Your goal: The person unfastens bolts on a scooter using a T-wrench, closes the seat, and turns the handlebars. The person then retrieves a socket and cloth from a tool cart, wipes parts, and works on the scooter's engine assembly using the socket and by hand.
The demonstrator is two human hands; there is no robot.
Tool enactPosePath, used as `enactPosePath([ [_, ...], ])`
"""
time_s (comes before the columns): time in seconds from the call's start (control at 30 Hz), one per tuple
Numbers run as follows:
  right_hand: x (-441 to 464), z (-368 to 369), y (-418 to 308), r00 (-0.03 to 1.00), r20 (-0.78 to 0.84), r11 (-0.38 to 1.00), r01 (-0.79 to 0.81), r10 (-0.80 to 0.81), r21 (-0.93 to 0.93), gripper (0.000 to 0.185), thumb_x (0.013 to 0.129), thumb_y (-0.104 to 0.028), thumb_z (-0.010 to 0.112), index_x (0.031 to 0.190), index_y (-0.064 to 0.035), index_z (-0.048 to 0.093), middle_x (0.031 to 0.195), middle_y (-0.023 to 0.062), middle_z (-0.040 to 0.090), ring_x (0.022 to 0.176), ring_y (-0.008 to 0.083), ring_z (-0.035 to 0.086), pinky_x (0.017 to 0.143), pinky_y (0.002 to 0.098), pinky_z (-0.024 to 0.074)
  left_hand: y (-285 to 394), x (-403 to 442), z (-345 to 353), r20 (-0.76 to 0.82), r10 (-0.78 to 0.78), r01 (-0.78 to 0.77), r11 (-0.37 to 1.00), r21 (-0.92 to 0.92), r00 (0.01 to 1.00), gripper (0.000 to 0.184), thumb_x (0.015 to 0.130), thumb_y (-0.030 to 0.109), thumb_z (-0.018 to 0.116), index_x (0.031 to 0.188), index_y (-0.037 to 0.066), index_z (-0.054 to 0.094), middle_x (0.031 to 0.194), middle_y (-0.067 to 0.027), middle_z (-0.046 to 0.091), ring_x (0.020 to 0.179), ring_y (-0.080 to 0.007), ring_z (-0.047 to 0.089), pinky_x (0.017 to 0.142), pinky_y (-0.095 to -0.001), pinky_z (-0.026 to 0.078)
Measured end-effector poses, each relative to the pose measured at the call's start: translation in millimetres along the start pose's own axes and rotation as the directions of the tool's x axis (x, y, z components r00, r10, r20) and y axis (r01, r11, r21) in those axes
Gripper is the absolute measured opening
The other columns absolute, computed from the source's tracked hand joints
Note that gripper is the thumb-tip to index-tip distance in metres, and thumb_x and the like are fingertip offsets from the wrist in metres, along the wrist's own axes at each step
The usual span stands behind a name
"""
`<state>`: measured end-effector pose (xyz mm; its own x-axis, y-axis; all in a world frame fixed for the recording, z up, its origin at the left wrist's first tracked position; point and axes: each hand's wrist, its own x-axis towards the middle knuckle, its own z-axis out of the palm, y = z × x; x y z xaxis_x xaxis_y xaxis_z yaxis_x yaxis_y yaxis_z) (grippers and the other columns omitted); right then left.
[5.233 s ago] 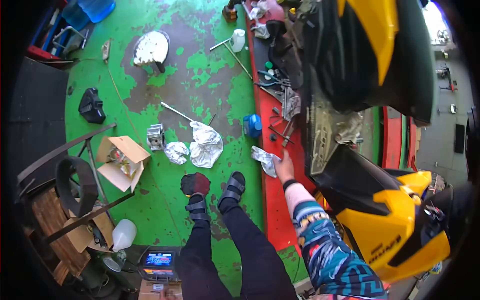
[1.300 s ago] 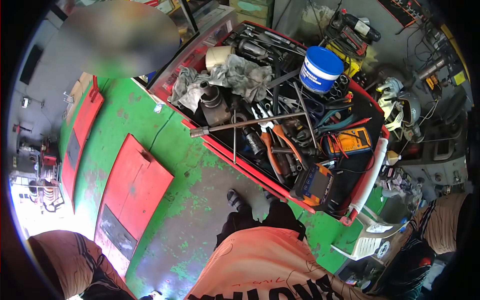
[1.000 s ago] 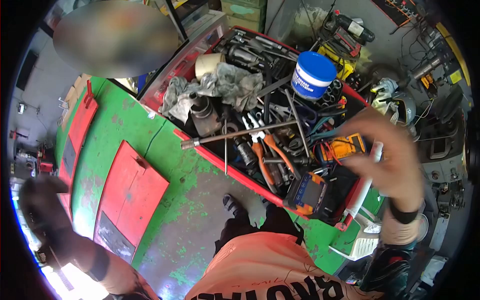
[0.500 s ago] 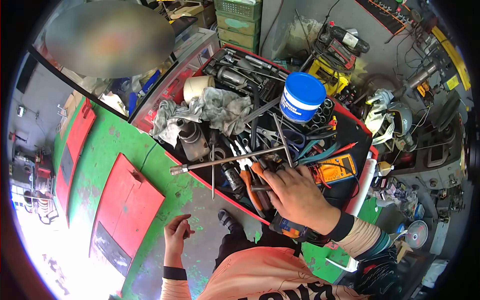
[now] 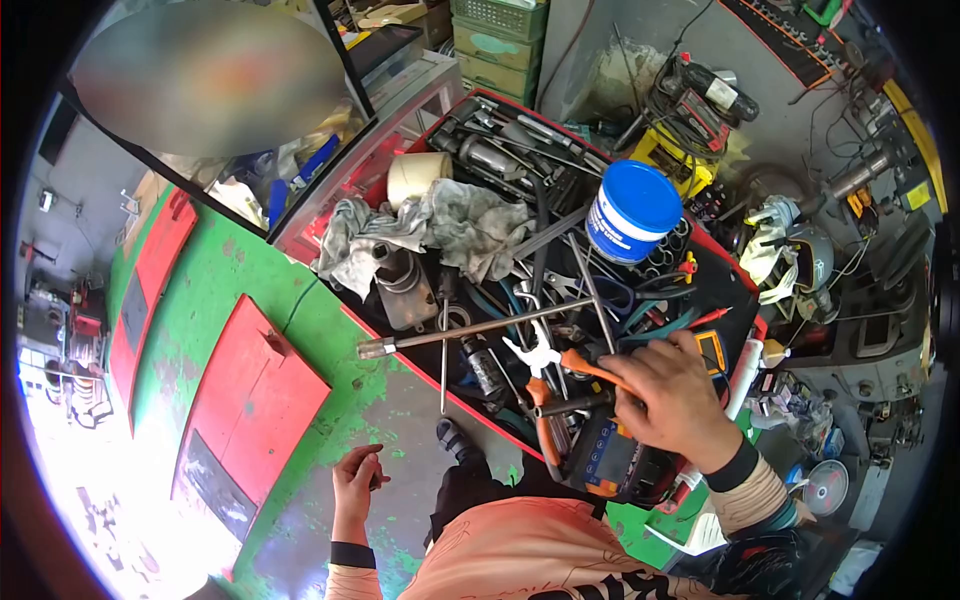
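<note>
My right hand (image 5: 675,405) is over the right part of the red tool tray (image 5: 425,378), its fingers closed on one handle of the orange-handled pliers (image 5: 548,362). The pliers' jaws are spread and point left. A black and orange device (image 5: 605,455) lies just below that hand, and an orange multimeter (image 5: 711,352) is partly hidden behind it. Held low over the floor at the left, my left hand (image 5: 355,482) has curled fingers; a small dark patch shows at them, too small to name. A long metal bar (image 5: 480,328) lies across the tools.
Grey rags (image 5: 470,225), a tape roll (image 5: 417,178) and a blue-lidded tub (image 5: 633,212) are in the tray. Red ramp panels (image 5: 255,400) stand left on the green floor. Shelves and machinery (image 5: 875,300) stand at the right; a white chair (image 5: 700,535) is partly visible below.
My right hand has come down from above the tray's right side and taken hold of the pliers, whose handles have spread. My left hand has come in from the far left. The view has left the yellow vehicle.
</note>
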<state>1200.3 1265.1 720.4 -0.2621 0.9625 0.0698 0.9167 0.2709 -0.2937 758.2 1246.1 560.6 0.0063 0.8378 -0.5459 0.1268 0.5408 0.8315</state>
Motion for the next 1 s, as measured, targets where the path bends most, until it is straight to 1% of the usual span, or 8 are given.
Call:
enactPosePath([
  [0.17,21,9,-1,0.994,-0.09,0.996,0.051,-0.057,-0.069,0.034,0.077,-0.017,0.069,0.109,-0.0076,0.064,0.082,0.0075,0.06,0.08,0.0256,0.056,0.078,0.0406,0.0398,-6,3,-6,-0.016,-0.011,0.01,0.998,-0.067,1.0,0.023,0.097,0.013,0.057,0.111,-0.002,0.066,0.066,0.0007,0.054,0.054,-0.0066,0.05,0.06,-0.0264,0.055],
  [0.27,36,0,-17,0.993,0.115,0.994,0.009,0.004,-0.108,0.033,0.082,-0.027,0.069,0.109,-0.0078,0.064,0.092,0.0078,0.063,0.09,0.0248,0.056,0.082,0.0405,0.0405,-11,2,-11,-0.028,-0.021,0.018,0.995,-0.096,0.999,0.023,0.097,0.014,0.057,0.111,-0.002,0.066,0.066,0.0009,0.054,0.055,-0.0065,0.05,0.06,-0.0263,0.055],
  [0.43,102,-23,-33,0.99,0.122,0.98,0.096,-0.075,-0.172,0.037,0.082,-0.033,0.071,0.107,-0.0069,0.063,0.102,0.0093,0.062,0.096,0.0268,0.056,0.084,0.0425,0.0425,-31,-1,-20,-0.041,-0.053,0.048,0.99,-0.133,0.998,0.023,0.097,0.014,0.057,0.111,-0.001,0.066,0.066,0.0008,0.054,0.055,-0.0061,0.05,0.06,-0.027,0.056],
  [0.57,192,34,-15,0.952,-0.174,0.957,0.221,-0.254,-0.187,0.041,0.079,-0.03,0.073,0.11,-0.0057,0.061,0.104,0.0121,0.059,0.104,0.0344,0.056,0.089,0.0454,0.0453,-45,-4,-24,-0.042,-0.07,0.064,0.99,-0.126,0.997,0.023,0.097,0.015,0.055,0.112,-0.001,0.065,0.066,0.0001,0.054,0.052,-0.0059,0.049,0.061,-0.0286,0.058],
  [0.63,222,64,-2,0.992,-0.016,0.958,0.117,-0.126,-0.262,0.041,0.08,-0.023,0.071,0.115,-0.0058,0.059,0.109,0.013,0.061,0.107,0.035,0.058,0.09,0.0438,0.0473,-47,-5,-26,-0.039,-0.064,0.058,0.99,-0.132,0.997,0.023,0.097,0.015,0.055,0.112,-0.001,0.065,0.066,-0.0001,0.055,0.053,-0.0062,0.05,0.061,-0.0286,0.058],
  [0.8,246,58,11,0.99,0.086,0.975,0.123,-0.109,-0.187,0.037,0.082,-0.016,0.067,0.116,-0.0058,0.06,0.108,0.016,0.064,0.101,0.0357,0.061,0.087,0.0434,0.05,-58,-16,-39,-0.084,-0.085,0.07,0.983,-0.172,0.993,0.024,0.097,0.015,0.055,0.111,-0.001,0.065,0.066,0.0,0.055,0.053,-0.0062,0.05,0.061,-0.029,0.058],
  [0.87,248,35,16,0.973,-0.187,0.991,0.135,-0.136,-0.021,0.026,0.08,-0.009,0.062,0.105,-0.0049,0.061,0.091,0.018,0.065,0.087,0.0381,0.063,0.077,0.0459,0.0516,-66,-18,-48,-0.108,-0.099,0.08,0.982,-0.172,0.989,0.024,0.097,0.015,0.055,0.111,-0.001,0.065,0.065,0.0001,0.055,0.052,-0.0063,0.05,0.061,-0.0293,0.058],
  [1.0,239,-57,-8,0.809,-0.583,0.987,0.027,0.07,0.156,0.029,0.081,-0.005,0.061,0.11,-0.0058,0.062,0.095,0.0181,0.066,0.08,0.0332,0.064,0.071,0.0385,0.0514,-72,-16,-59,-0.112,-0.105,0.084,0.98,-0.18,0.988,0.024,0.097,0.015,0.055,0.111,-0.001,0.065,0.065,0.0002,0.054,0.052,-0.0064,0.05,0.06,-0.0297,0.058],
])
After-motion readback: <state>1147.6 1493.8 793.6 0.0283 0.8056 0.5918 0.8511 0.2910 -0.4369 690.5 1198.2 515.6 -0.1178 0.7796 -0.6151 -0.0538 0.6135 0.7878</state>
